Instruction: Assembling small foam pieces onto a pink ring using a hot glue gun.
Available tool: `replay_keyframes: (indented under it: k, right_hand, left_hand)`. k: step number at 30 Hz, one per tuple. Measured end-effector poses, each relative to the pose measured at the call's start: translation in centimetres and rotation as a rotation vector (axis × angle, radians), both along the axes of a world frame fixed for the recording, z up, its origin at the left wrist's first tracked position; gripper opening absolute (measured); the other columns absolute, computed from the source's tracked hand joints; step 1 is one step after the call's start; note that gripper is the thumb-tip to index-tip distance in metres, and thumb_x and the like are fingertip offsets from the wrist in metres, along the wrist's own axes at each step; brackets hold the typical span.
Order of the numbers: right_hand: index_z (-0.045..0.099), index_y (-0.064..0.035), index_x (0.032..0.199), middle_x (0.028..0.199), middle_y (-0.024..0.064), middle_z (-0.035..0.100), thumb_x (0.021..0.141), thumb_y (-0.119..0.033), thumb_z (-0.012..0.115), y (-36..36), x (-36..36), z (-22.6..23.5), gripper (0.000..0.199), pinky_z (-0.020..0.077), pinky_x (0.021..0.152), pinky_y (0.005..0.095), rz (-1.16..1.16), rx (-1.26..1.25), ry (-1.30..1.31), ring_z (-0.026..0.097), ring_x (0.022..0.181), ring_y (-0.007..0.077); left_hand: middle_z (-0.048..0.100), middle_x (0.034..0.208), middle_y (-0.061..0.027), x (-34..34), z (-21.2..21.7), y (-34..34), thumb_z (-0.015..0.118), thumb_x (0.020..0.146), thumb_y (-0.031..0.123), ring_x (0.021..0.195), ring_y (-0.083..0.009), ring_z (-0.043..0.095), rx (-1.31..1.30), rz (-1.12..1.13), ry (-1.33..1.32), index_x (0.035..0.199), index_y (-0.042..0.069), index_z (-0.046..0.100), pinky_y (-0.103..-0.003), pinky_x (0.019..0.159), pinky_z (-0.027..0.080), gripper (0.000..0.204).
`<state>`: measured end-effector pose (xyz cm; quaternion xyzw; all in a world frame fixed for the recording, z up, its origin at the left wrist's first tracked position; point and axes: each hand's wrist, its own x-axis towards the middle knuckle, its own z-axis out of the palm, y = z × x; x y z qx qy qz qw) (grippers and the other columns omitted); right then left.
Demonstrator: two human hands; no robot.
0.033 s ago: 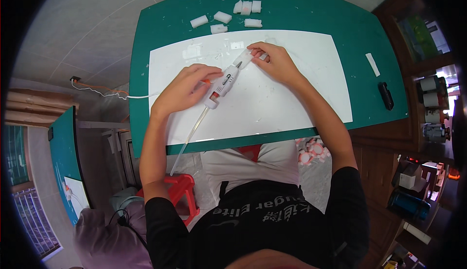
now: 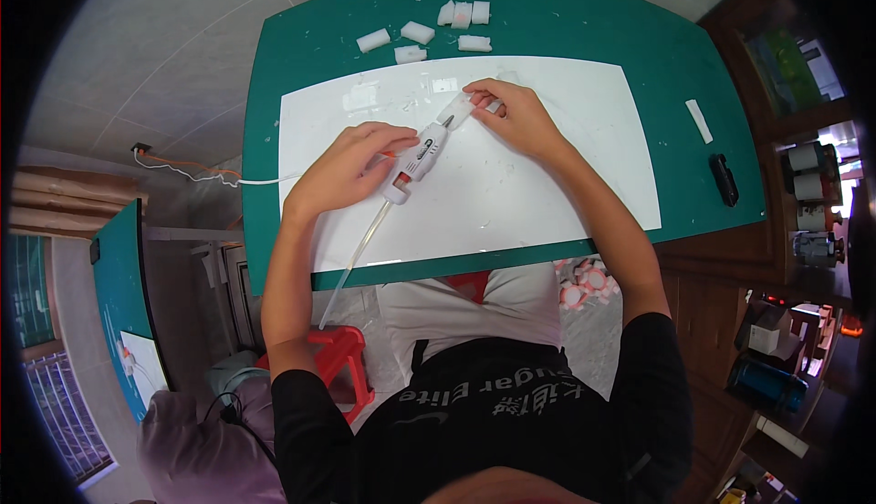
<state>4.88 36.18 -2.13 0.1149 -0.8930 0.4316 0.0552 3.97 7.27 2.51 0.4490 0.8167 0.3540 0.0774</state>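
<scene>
My left hand (image 2: 351, 166) is closed around the handle of a white hot glue gun (image 2: 420, 159). A long translucent glue stick (image 2: 365, 235) sticks out of the gun's back end and reaches past the table's near edge. The gun's metal tip points up and right, up against or just over a small white foam block (image 2: 454, 110). My right hand (image 2: 506, 114) pinches that block at its right end, with the fingers partly hiding it. Both hands are over a white board (image 2: 529, 203).
The board lies on a green tabletop (image 2: 675, 176). Several white foam pieces (image 2: 418, 32) are scattered beyond it. At the right are a white strip (image 2: 699, 122) and a black object (image 2: 724, 180). A white cord (image 2: 265, 181) runs off left. A red stool (image 2: 342, 358) stands below.
</scene>
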Motion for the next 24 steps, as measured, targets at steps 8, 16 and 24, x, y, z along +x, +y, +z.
replay_keyframes:
  k: [8, 16, 24]
  right_hand:
    - [0.065, -0.0051, 0.117, 0.101, 0.0087, 0.07, 0.085, -0.005, 0.068, 0.11, -0.08, -0.04, 0.032, 0.048, 0.066, 0.0243, 0.01, 0.021, 0.0, 0.063, 0.087, 0.0143]
    - [0.066, -0.0055, 0.117, 0.101, 0.0078, 0.069, 0.085, -0.004, 0.067, -0.02, 0.03, 0.03, 0.032, 0.0477, 0.066, 0.0239, 0.008, 0.014, -0.007, 0.063, 0.087, 0.0136]
    - [0.066, -0.0059, 0.118, 0.101, 0.0074, 0.069, 0.086, -0.004, 0.066, -0.03, 0.16, 0.35, 0.032, 0.0474, 0.067, 0.0237, 0.002, 0.014, -0.022, 0.062, 0.087, 0.0134]
  left_hand:
    - [0.065, 0.123, -0.014, 0.38, 0.14, -0.2, 0.05, 0.077, 0.002, 0.119, -0.0314, 0.053, -0.06, 0.037, 0.059, 0.128, 0.003, 0.06, -0.042, 0.107, 0.036, 0.051]
    - [0.069, 0.12, -0.0077, -0.1, -0.36, -0.56, 0.048, 0.076, 0.001, 0.117, -0.0287, 0.052, -0.086, 0.0, 0.06, 0.132, 0.005, 0.058, -0.04, 0.109, 0.032, 0.057]
    - [0.062, 0.131, -0.0101, -0.11, -0.43, -0.46, 0.046, 0.074, 0.004, 0.126, -0.026, 0.051, -0.228, 0.024, 0.048, 0.134, 0.009, 0.058, -0.054, 0.116, 0.019, 0.062]
